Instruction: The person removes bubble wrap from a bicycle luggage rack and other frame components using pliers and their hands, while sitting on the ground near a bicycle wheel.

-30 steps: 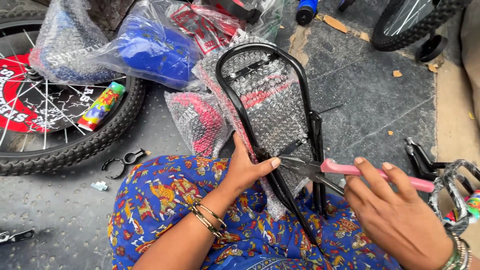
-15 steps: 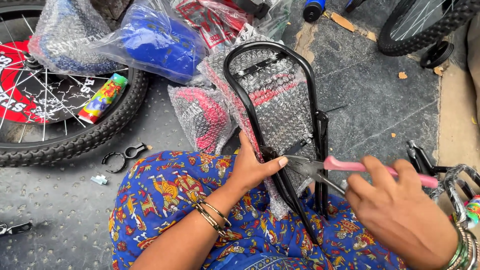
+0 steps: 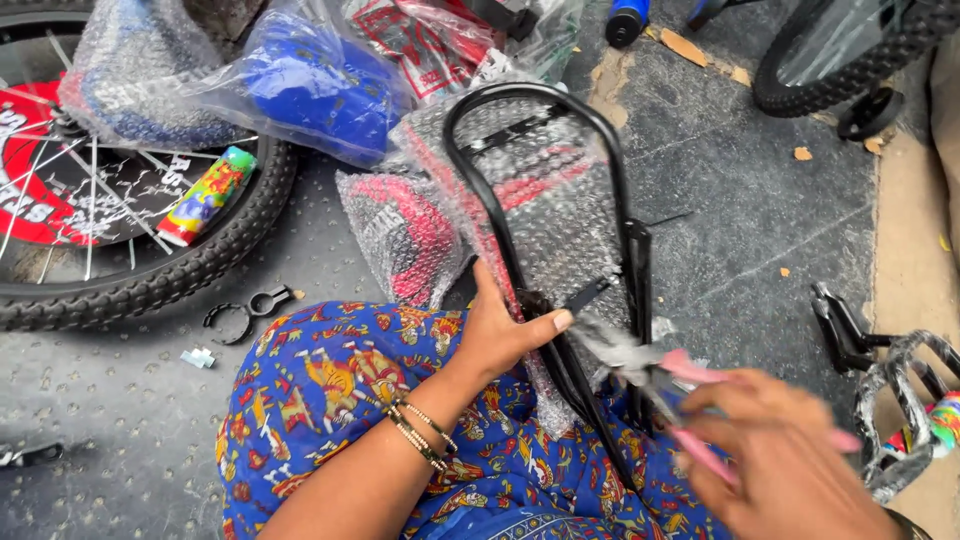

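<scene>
Left hand [image 3: 500, 335] grips the black frame [image 3: 480, 200], long axis near-to-far; right hand [image 3: 790, 470], holding pink-handled pliers [image 3: 665, 385], lies just right.

Even, diffuse daylight; shadows are soft and faint on the grey floor [image 3: 760, 210]. Small white glints mark the bubble wrap [image 3: 560, 220] and clear plastic bags [image 3: 300, 90]. The right hand [image 3: 790, 470] and pink-handled pliers [image 3: 690, 400] are motion-blurred; the left hand [image 3: 500, 335] stays sharp. Slight wide-angle stretching at the edges.
</scene>
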